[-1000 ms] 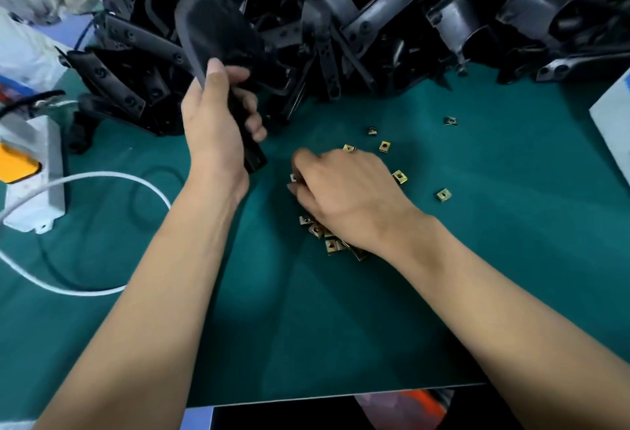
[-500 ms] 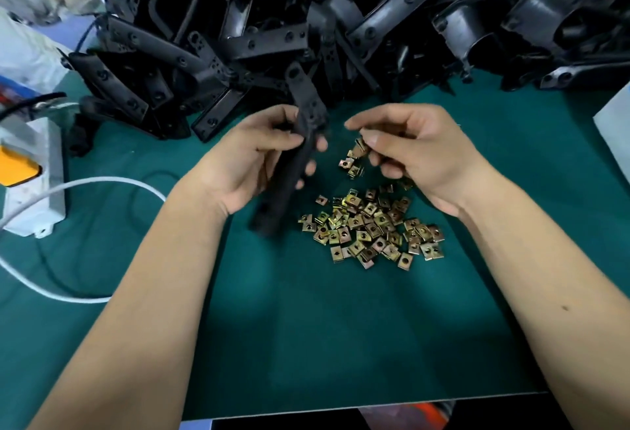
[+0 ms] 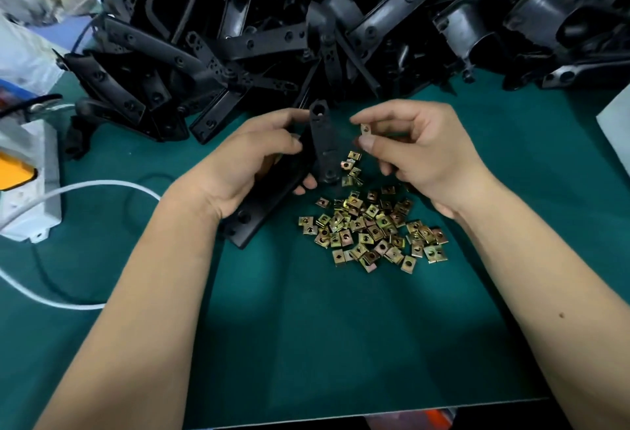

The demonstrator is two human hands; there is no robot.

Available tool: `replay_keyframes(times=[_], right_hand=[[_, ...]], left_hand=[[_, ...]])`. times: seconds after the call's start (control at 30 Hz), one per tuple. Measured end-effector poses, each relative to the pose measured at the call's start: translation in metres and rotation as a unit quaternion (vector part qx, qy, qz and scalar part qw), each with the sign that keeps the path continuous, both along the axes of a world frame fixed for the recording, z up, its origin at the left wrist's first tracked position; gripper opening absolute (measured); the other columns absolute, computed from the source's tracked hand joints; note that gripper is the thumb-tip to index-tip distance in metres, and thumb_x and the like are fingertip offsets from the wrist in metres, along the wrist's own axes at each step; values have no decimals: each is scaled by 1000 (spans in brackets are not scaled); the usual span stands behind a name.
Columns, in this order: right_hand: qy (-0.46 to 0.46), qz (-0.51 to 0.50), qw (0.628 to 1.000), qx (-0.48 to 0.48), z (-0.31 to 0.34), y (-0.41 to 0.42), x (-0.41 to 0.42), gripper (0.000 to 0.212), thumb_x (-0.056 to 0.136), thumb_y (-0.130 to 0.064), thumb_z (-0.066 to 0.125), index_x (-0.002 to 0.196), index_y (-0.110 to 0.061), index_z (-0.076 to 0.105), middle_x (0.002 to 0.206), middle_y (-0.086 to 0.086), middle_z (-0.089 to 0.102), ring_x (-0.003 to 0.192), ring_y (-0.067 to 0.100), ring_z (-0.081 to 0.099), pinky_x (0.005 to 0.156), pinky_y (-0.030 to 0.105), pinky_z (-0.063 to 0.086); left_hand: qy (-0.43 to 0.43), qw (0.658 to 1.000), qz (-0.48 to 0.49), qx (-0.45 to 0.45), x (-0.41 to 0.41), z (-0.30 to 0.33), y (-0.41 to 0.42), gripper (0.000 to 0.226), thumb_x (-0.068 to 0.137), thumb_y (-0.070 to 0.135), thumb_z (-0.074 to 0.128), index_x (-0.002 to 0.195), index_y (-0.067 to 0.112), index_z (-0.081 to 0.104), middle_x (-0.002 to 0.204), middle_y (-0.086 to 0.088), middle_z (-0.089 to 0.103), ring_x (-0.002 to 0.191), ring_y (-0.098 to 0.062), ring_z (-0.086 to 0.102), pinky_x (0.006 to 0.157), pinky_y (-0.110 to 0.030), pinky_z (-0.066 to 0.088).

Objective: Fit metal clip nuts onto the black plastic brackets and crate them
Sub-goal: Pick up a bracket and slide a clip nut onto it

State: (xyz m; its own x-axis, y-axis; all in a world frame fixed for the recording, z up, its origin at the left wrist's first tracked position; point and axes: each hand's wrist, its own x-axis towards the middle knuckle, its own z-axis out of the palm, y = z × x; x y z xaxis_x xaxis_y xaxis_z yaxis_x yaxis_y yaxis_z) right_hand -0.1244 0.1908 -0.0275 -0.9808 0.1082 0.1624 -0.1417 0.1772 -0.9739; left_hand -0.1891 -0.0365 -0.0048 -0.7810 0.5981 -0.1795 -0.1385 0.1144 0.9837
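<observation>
My left hand grips a long black plastic bracket, held upright and slightly tilted over the green mat, its holed upper end near my fingertips. My right hand pinches one metal clip nut between thumb and forefinger, just right of the bracket's upper end and apart from it. A heap of several brass-coloured clip nuts lies on the mat below both hands.
A big pile of black plastic brackets fills the far side of the green mat. At the left stand a white power strip and its white cable. A pale box corner shows at the right edge.
My left hand drew the bracket from the pile to the mat's middle. My right hand lifted off the clip nut heap with one nut pinched and brought it beside the bracket's top end.
</observation>
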Motion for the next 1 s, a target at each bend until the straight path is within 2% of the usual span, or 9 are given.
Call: replay_keyframes(times=[0.1, 0.17, 0.23, 0.3, 0.4, 0.53, 0.73, 0.83, 1.0], right_hand=[[-15, 10, 997, -69, 0, -2, 0, 31, 93, 6, 66, 109, -18, 80, 74, 5, 58, 54, 12, 44, 48, 19, 32], [-34, 30, 991, -125, 2, -6, 0, 34, 97, 7, 59, 110, -17, 80, 77, 10, 54, 58, 13, 42, 50, 22, 29], [-51, 48, 986, -148, 3, -12, 2, 33, 100, 5, 54, 110, -14, 79, 82, 15, 50, 60, 13, 43, 50, 21, 30], [-64, 56, 985, -152, 2, -17, 2, 29, 103, 1, 52, 112, -11, 77, 78, 13, 49, 58, 11, 43, 49, 20, 32], [-59, 45, 988, -135, -1, -20, 3, 28, 101, 3, 54, 112, -12, 76, 69, 8, 48, 58, 11, 42, 51, 21, 33], [-26, 10, 991, -133, -3, -24, 3, 19, 93, 7, 65, 99, -10, 72, 74, 5, 62, 56, 11, 48, 50, 20, 37], [-5, -24, 987, -157, -2, -20, 1, 17, 88, 5, 74, 89, -11, 76, 76, 16, 62, 51, 10, 45, 48, 21, 34], [-4, -29, 986, -166, -2, -22, 1, 17, 87, 7, 73, 89, -10, 76, 74, 14, 63, 50, 10, 45, 47, 21, 33], [-10, -37, 982, -185, -1, -22, 1, 15, 89, 8, 71, 92, -6, 74, 80, 21, 58, 51, 12, 40, 48, 24, 30]], left_hand=[[15, 1000, 4, -9, 2, 1, 0, 48, 91, 24, 60, 138, 13, 61, 119, -35, 66, 92, -44, 66, 73, -40, 59], [35, 999, -1, -11, 4, 0, 2, 50, 90, 24, 72, 138, 14, 61, 121, -34, 66, 94, -52, 62, 80, -48, 57], [48, 999, -9, -12, 6, -2, 5, 52, 88, 22, 78, 137, 14, 62, 106, -29, 68, 81, -40, 60, 66, -38, 56], [59, 998, -7, -16, 7, -3, 8, 54, 85, 23, 75, 137, 15, 63, 97, -21, 68, 74, -31, 59, 59, -31, 54], [67, 997, 1, -24, 6, -4, 9, 57, 82, 26, 76, 137, 17, 64, 93, -15, 70, 68, -25, 62, 57, -29, 56], [67, 997, 1, -23, 7, -5, 11, 58, 79, 28, 78, 135, 18, 65, 92, -13, 70, 66, -23, 62, 57, -28, 56], [79, 996, -13, -36, 5, -6, 10, 56, 78, 33, 79, 132, 24, 68, 92, -10, 71, 68, -22, 64, 59, -29, 57], [78, 996, -12, -33, 5, -7, 10, 57, 77, 33, 80, 132, 25, 68, 92, -10, 71, 68, -21, 64, 59, -28, 57], [77, 997, -10, -26, 4, -7, 9, 56, 77, 34, 80, 132, 24, 68, 90, -9, 72, 68, -21, 64, 59, -28, 58]])
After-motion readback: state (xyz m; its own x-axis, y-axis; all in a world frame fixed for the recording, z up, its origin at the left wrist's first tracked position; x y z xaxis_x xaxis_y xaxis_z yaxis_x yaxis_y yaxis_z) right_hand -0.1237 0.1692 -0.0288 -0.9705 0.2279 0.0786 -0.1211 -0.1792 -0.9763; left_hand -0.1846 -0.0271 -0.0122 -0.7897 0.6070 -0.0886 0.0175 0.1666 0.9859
